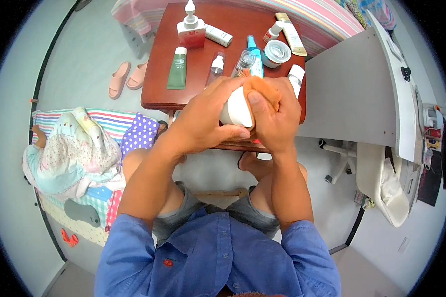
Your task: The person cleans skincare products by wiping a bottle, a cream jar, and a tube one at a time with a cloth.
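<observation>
Head view: smooth white rounded container (237, 109), held above the near edge of the glossy red-brown tabletop (158, 84). Left hand (198, 119): curled around it. Right hand (277, 119): orange cloth (266, 92) pinched against it, apparently wiping. Next stroke: calls for steady left support.

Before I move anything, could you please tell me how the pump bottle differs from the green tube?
The pump bottle has a tall pump head; the green tube has a short cap. The bottle's body is white and reddish-pink, the tube's green. The bottle looks wider than the tube. Both have white tops and share the table.
</observation>
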The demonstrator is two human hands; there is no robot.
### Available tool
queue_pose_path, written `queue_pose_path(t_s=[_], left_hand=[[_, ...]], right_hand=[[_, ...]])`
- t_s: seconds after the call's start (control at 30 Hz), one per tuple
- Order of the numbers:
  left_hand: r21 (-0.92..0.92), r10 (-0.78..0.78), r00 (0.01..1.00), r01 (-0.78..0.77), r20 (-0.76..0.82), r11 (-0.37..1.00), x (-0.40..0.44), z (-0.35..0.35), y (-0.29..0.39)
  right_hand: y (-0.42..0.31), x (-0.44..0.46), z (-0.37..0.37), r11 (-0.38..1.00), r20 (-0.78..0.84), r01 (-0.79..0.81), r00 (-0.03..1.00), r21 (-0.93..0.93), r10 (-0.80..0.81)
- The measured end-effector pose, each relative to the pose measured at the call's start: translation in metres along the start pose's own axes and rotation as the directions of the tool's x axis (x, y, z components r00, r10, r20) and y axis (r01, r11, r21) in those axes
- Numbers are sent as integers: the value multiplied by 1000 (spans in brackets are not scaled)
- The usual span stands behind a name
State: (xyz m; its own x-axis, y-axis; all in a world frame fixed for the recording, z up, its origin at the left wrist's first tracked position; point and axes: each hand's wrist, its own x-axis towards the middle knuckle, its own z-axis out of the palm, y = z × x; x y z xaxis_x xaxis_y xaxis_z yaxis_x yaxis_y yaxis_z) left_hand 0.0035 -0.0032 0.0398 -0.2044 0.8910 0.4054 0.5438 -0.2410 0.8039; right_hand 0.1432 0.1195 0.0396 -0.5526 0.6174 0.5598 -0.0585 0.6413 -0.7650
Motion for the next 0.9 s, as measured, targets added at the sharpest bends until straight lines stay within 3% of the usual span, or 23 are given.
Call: queue_pose_path(t_s=[0.03, 0.1, 0.2, 0.23, 0.27, 0.33, 0.4, 0.5, 0.6, 0.67, 0.7, 0.73, 0.77, 0.8, 0.87, 0.9], left_hand=[[21, -28, 1000, 28, 14, 999, 1, 0, 0], [48, -61, 998, 60, 23, 997, 0, -2, -3], [44, -86, 995, 83, 57, 996, -2, -2, -9], [78, -40, 998, 36, 50, 996, -2, 0, -8], [113, 7, 999, -12, 45, 994, -1, 2, -7], [107, -18, 999, 12, 50, 994, -1, 5, 0], [102, -43, 997, 37, 57, 994, 0, 6, -1], [141, -27, 999, 21, 40, 990, -2, 5, -10], [170, 41, 998, -49, 55, 984, -2, 4, -4], [40, -38, 997, 35, 68, 999, -3, 5, 5], [42, -34, 997, 31, 71, 999, -3, 8, 6], [-254, -97, 995, 87, -26, 963, -3, 14, 5], [-531, -185, 978, 105, -100, 841, -3, 19, 4], [-530, -182, 978, 104, -97, 842, -1, 22, 3], [-826, -369, 925, 137, -90, 547, 2, 29, 0], [-853, -403, 909, 130, -101, 506, 3, 34, 1]], right_hand=[[-2, -1, 0, 1000, 1, 2, 1000, 1, -2], [-7, -6, 0, 973, 128, 224, 968, -46, -217], [-10, -7, 3, 958, 131, 264, 960, -113, -249], [-5, -4, 5, 981, 53, 189, 981, -35, -187], [-1, -2, 5, 981, 52, 189, 981, -37, -187], [3, 2, 2, 996, -22, 18, 1000, -89, -20], [-4, -1, 0, 996, -13, 48, 999, -73, -49], [-16, -7, 2, 951, 118, 284, 956, -125, -270], [0, -6, 0, 967, 28, 220, 976, -129, -218], [3, -1, -4, 977, -9, 176, 984, -124, -178], [4, -1, -4, 995, -40, -36, 998, 94, 40], [4, -1, -5, 920, -23, -238, 966, 310, 258], [3, -4, -2, 921, -28, -236, 966, 311, 257], [-2, -10, 3, 949, -84, -194, 972, 249, 221], [-10, -20, 11, 986, -183, -119, 973, 115, 138], [-12, -21, 11, 994, -136, 77, 987, -84, -87]])
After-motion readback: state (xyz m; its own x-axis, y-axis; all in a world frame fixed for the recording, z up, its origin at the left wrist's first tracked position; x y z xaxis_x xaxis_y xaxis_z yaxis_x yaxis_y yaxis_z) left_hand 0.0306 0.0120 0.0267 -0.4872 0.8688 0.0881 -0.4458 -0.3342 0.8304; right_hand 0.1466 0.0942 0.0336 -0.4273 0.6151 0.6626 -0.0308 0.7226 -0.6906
